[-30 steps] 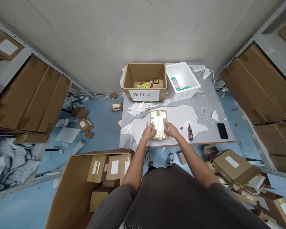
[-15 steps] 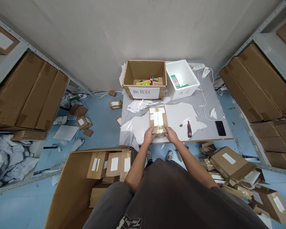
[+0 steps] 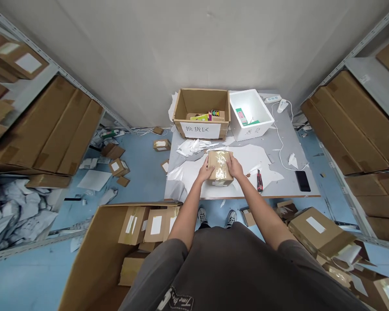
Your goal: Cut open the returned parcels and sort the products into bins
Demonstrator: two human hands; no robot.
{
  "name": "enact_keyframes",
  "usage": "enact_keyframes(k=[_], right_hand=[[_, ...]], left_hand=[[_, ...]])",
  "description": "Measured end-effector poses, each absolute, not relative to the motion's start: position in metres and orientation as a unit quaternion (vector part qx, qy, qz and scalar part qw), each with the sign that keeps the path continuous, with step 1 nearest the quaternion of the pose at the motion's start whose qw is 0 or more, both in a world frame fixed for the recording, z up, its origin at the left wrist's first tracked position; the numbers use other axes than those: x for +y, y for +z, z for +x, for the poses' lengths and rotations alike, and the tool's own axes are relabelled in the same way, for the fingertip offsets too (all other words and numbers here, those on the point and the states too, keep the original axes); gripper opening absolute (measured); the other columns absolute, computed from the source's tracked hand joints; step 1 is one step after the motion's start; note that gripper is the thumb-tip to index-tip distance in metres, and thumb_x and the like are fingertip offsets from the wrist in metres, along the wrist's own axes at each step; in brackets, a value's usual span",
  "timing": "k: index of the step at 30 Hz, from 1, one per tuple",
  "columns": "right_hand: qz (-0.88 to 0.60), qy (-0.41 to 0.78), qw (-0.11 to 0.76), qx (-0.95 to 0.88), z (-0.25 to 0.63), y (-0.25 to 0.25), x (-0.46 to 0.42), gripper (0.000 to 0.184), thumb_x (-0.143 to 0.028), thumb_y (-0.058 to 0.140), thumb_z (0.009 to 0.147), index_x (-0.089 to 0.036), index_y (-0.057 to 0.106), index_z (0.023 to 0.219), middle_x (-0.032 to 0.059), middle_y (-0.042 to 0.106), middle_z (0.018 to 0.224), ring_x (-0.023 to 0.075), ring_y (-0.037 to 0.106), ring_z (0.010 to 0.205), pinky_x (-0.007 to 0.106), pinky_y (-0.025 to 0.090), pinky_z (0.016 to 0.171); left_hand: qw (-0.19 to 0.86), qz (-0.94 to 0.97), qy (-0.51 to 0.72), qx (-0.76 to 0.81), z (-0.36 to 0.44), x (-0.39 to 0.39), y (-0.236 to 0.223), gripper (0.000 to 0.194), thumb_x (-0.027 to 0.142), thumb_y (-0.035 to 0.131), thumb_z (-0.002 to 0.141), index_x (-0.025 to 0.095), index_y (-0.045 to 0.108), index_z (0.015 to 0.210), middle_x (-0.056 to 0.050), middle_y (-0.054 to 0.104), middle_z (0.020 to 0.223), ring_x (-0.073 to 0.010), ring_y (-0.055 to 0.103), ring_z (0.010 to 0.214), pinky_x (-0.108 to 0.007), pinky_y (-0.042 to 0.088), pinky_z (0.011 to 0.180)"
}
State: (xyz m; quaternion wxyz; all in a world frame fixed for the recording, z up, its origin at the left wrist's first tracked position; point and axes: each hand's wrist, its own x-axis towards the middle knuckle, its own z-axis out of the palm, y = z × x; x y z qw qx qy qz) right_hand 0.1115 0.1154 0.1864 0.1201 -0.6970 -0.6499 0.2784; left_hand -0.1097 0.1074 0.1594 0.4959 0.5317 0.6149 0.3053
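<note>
Between my two hands is a small brown cardboard box (image 3: 219,166) with shiny clear tape down its middle. My left hand (image 3: 206,169) grips its left side and my right hand (image 3: 234,166) its right side. The box is over the front part of the table (image 3: 280,147), above white paper; I cannot tell whether it touches the surface. To the right of my right hand lies a red and black utility knife (image 3: 259,180). Crumpled white paper (image 3: 192,147) is beyond my left hand.
At the table's back stand a labelled cardboard box (image 3: 201,129) and a white foam bin (image 3: 251,129), both holding small packages. A phone (image 3: 302,181) lies at the right. A large open carton (image 3: 87,242) with parcels is at my left; more boxes (image 3: 319,226) pile up at right.
The held box has been turned: its white-labelled face has tipped out of view and a taped face now shows. My hands moved up its sides. The camera view shifted slightly.
</note>
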Motion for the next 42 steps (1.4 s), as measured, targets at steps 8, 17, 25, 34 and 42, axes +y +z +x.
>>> enact_keyframes(k=[8, 17, 25, 34, 42], right_hand=[[-0.626, 0.293, 0.102, -0.715, 0.132, 0.183, 0.053, 0.076, -0.056, 0.061, 0.102, -0.026, 0.039, 0.167, 0.0145, 0.052, 0.16, 0.033, 0.059, 0.137, 0.042, 0.052, 0.107], [-0.646, 0.293, 0.079, -0.7, 0.12, 0.175, 0.025, 0.079, -0.03, 0.063, 0.101, -0.029, 0.027, 0.172, 0.015, 0.06, 0.141, 0.0294, 0.069, 0.112, 0.037, 0.053, 0.093], [-0.636, 0.279, 0.097, -0.713, 0.13, 0.2, 0.076, 0.06, -0.04, 0.048, 0.11, -0.025, 0.038, 0.167, 0.0121, 0.074, 0.13, 0.0307, 0.069, 0.115, 0.037, 0.05, 0.097], [-0.627, 0.354, 0.114, -0.684, 0.124, 0.151, 0.09, 0.069, -0.02, 0.054, 0.099, -0.017, 0.04, 0.166, 0.0155, 0.055, 0.16, 0.0278, 0.053, 0.146, 0.043, 0.044, 0.12], [-0.594, 0.4, 0.034, -0.697, 0.119, 0.127, -0.017, 0.11, -0.033, 0.087, 0.079, -0.028, 0.027, 0.171, 0.017, 0.049, 0.162, 0.0331, 0.057, 0.141, 0.044, 0.05, 0.111]], left_hand=[[0.385, 0.678, 0.258, 0.571, -0.133, 0.052, 0.164, 0.082, 0.054, 0.073, 0.094, 0.024, 0.045, 0.165, -0.013, 0.045, 0.17, -0.033, 0.039, 0.159, -0.047, 0.035, 0.129], [0.362, 0.706, 0.179, 0.583, -0.121, 0.033, 0.179, 0.076, 0.028, 0.067, 0.1, 0.039, 0.037, 0.169, -0.001, 0.052, 0.166, -0.0277, 0.055, 0.147, -0.041, 0.047, 0.12], [0.305, 0.673, 0.135, 0.66, -0.126, 0.075, 0.209, 0.059, 0.058, 0.057, 0.104, 0.031, 0.057, 0.157, -0.009, 0.082, 0.116, -0.0334, 0.075, 0.113, -0.04, 0.053, 0.101], [0.409, 0.665, 0.127, 0.612, -0.123, 0.078, 0.151, 0.074, 0.033, 0.066, 0.098, 0.018, 0.042, 0.166, -0.016, 0.034, 0.175, -0.0318, 0.03, 0.164, -0.043, 0.036, 0.127], [0.366, 0.699, 0.041, 0.613, -0.124, -0.032, 0.13, 0.123, 0.041, 0.097, 0.071, 0.034, 0.027, 0.171, -0.017, -0.004, 0.182, -0.0451, 0.051, 0.147, -0.049, 0.05, 0.112]])
